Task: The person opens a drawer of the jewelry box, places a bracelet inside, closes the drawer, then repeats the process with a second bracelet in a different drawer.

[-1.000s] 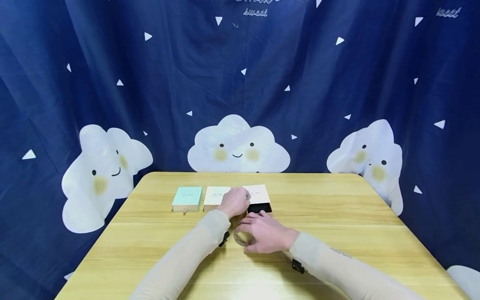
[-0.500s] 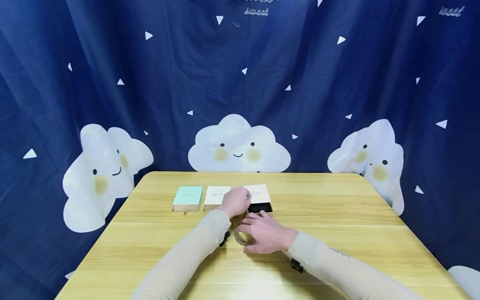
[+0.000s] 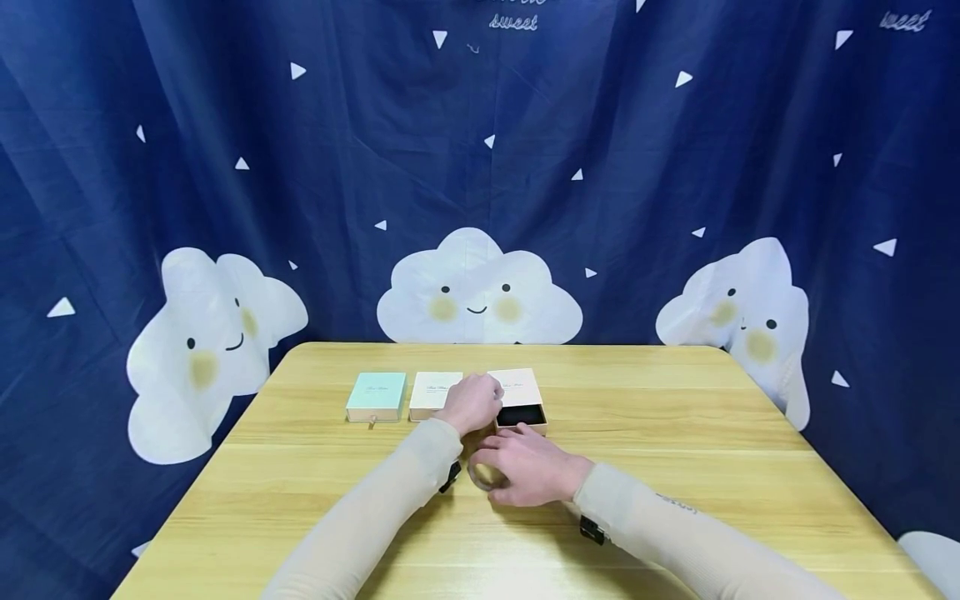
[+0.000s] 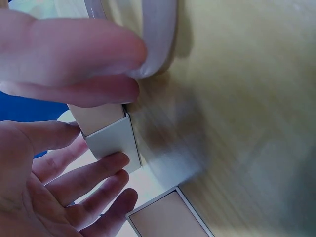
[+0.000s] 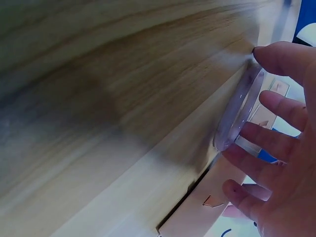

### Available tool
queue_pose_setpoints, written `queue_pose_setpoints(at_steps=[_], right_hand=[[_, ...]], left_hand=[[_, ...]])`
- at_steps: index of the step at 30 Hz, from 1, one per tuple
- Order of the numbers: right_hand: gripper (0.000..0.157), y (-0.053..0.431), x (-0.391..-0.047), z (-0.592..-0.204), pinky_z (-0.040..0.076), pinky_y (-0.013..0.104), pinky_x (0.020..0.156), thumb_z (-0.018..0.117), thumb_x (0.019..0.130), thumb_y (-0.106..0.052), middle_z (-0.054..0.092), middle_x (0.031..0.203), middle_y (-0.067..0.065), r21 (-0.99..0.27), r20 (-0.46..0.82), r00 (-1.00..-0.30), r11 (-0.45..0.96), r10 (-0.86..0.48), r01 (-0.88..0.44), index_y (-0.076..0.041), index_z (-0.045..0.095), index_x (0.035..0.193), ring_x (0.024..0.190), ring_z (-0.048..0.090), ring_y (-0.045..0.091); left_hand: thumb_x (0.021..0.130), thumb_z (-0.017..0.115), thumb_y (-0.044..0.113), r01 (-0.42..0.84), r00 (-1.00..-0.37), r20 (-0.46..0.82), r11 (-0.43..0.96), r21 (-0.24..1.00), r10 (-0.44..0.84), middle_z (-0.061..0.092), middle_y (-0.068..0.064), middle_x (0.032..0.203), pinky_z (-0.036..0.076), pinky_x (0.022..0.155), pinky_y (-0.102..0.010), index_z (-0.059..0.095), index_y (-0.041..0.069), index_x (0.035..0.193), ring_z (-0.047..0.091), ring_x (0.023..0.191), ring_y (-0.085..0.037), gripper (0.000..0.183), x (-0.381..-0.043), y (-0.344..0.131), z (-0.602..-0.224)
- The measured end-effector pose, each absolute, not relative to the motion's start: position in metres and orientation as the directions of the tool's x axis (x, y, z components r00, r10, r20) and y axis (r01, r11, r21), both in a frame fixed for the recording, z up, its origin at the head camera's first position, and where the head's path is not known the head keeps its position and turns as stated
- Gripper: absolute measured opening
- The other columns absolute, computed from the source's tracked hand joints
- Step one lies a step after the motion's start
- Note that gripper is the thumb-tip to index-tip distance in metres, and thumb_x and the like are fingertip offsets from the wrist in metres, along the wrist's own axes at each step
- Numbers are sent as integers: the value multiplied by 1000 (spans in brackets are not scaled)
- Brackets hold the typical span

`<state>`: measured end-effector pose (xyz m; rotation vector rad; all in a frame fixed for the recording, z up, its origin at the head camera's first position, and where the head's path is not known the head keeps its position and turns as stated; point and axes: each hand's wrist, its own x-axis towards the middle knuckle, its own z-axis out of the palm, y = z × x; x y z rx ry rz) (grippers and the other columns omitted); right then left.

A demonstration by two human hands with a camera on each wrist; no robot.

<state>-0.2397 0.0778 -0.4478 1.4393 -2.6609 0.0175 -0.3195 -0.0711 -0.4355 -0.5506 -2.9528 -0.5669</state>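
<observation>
My left hand [image 3: 471, 404] grips the left side of a pale pink-white drawer box [image 3: 517, 385] at the right end of a row of boxes. The box's drawer is pulled partway out toward me, with a black lining [image 3: 521, 414] showing. In the left wrist view my left fingers [image 4: 116, 162] rest against the sleeve's side. Just in front of the drawer, my right hand [image 3: 536, 468] holds a translucent lilac bangle [image 5: 234, 108] low over the table, tilted, thumb at one end and fingers at the other. Whether the bangle touches the table, I cannot tell.
To the left in the row are a cream-white box [image 3: 431, 387], partly behind my left hand, and a mint-green box [image 3: 377, 390] with a small pull tab. All stand on a wooden table [image 3: 675, 433]. A dark blue curtain [image 3: 337, 167] with clouds hangs behind.
The view has shifted very slightly. Both hands, the bangle and the boxes otherwise stay as they were.
</observation>
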Motion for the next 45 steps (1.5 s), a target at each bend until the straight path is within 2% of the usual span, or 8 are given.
queue_pose_setpoints(at_steps=[10, 15, 22, 26, 32, 40, 45], right_hand=[[49, 76, -240, -448, 45, 37, 89, 75, 82, -42, 67, 126, -6, 48, 93, -544, 550, -834, -834, -28, 65, 129, 115, 61, 19], [50, 76, -240, -448, 47, 44, 96, 75, 82, -42, 66, 126, -5, 30, 92, -542, 546, -835, -837, -29, 65, 129, 116, 61, 22], [52, 76, -237, -447, 48, 44, 97, 77, 81, -41, 65, 126, -5, 15, 104, -528, 532, -843, -846, -27, 65, 129, 112, 61, 21], [55, 78, -236, -446, 47, 47, 100, 78, 79, -39, 64, 130, -4, 25, 109, -519, 524, -848, -851, -27, 64, 131, 116, 60, 24], [59, 81, -234, -442, 44, 51, 107, 78, 78, -37, 63, 136, 0, 7, 105, -507, 510, -856, -860, -24, 63, 134, 125, 57, 28], [56, 88, -230, -437, 46, 49, 105, 77, 79, -36, 66, 131, 1, 26, 166, -473, 484, -865, -875, -21, 65, 131, 123, 60, 27], [54, 94, -228, -434, 45, 52, 104, 78, 81, -39, 65, 134, 3, 6, 168, -497, 505, -851, -863, -22, 65, 131, 123, 59, 30]], left_hand=[[87, 60, 6, 375, -927, 151, 855, 359, 343, 17, 8, 54, 19, 48, -27, 30, 19, 58, 18, 53, -11, 44, -318, -72, -433], [87, 61, 6, 377, -926, 156, 855, 357, 344, 18, 9, 54, 20, 48, -27, 31, 20, 57, 20, 54, -11, 44, -317, -71, -433], [86, 60, 6, 378, -926, 156, 853, 360, 344, 16, 9, 54, 20, 49, -27, 30, 20, 57, 19, 54, -11, 44, -318, -71, -434], [86, 60, 6, 377, -926, 157, 855, 356, 343, 16, 8, 55, 19, 49, -27, 29, 20, 58, 18, 54, -11, 44, -320, -72, -435], [85, 60, 7, 370, -929, 157, 860, 352, 335, 17, 8, 54, 21, 49, -26, 30, 20, 58, 20, 54, -11, 42, -321, -71, -437], [88, 61, 10, 354, -935, 138, 872, 340, 326, 22, 7, 57, 23, 51, -28, 33, 20, 59, 25, 55, -12, 42, -322, -71, -439], [89, 62, 12, 353, -935, 137, 876, 327, 326, 25, 7, 57, 25, 52, -29, 35, 21, 60, 28, 56, -12, 40, -325, -71, -441]])
